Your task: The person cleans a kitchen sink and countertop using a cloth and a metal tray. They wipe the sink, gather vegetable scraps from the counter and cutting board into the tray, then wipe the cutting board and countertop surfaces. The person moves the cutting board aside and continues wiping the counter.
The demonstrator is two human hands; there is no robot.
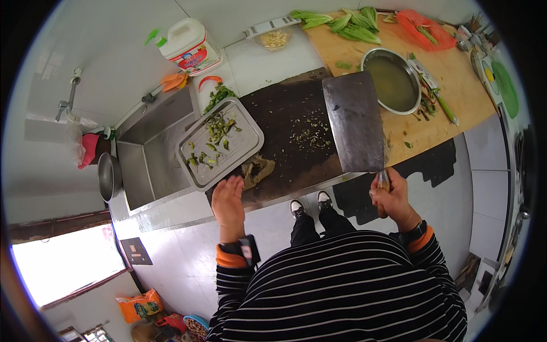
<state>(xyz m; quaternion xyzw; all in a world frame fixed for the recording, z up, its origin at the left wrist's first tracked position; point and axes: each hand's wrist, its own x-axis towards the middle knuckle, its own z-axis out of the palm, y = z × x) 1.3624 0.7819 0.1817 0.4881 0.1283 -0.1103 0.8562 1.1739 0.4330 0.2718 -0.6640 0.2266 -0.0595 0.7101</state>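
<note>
My right hand [392, 195] grips the wooden handle of a large cleaver [354, 122], its broad blade over the dark cutting board [284, 128]. Small pale seeds and bits [310, 133] lie scattered on the board, left of the blade. My left hand [229, 203] holds nothing, its fingers raised and close together, near the lower edge of a rectangular metal tray [252, 124]. Green pepper tops and stems [219, 133] lie in the tray. A crumpled brownish cloth [259, 171] rests on the board beside the tray.
A steel sink [149, 149] stands at the left. On the wooden board [444, 94] at the right are a metal bowl of cloudy liquid [391, 81], a knife with a green handle [446, 104] and lettuce leaves [354, 25]. A white jug [192, 47] stands at the back.
</note>
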